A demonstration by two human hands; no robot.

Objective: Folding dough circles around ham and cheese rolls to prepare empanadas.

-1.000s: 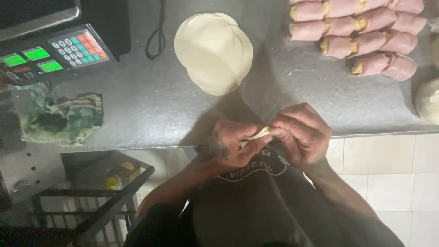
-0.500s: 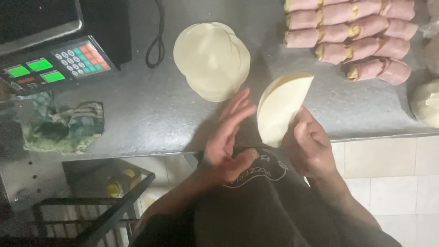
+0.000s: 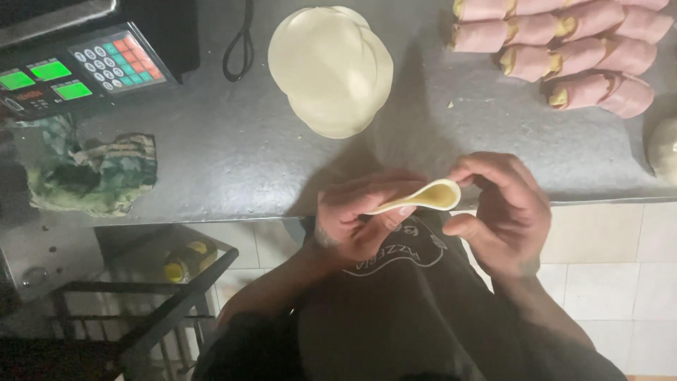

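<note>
Ham rolls (image 3: pixel 564 49) at 1 o'clock, top row cropped by the upper edge. Pale dough ball (image 3: pixel 664 148) at 3 o'clock, cut by the right edge. Folded dough disc (image 3: pixel 423 197), near end hidden by left-hand fingers (image 3: pixel 367 204).

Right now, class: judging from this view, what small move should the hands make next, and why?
Probably press the open end shut: the dough disc is folded between the left hand and right hand, pinched at the left, but its right end gapes open.

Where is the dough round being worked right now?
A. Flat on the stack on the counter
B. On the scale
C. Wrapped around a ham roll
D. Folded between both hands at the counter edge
D: the dough round is curled over, pinched between the left hand and right hand.
</note>
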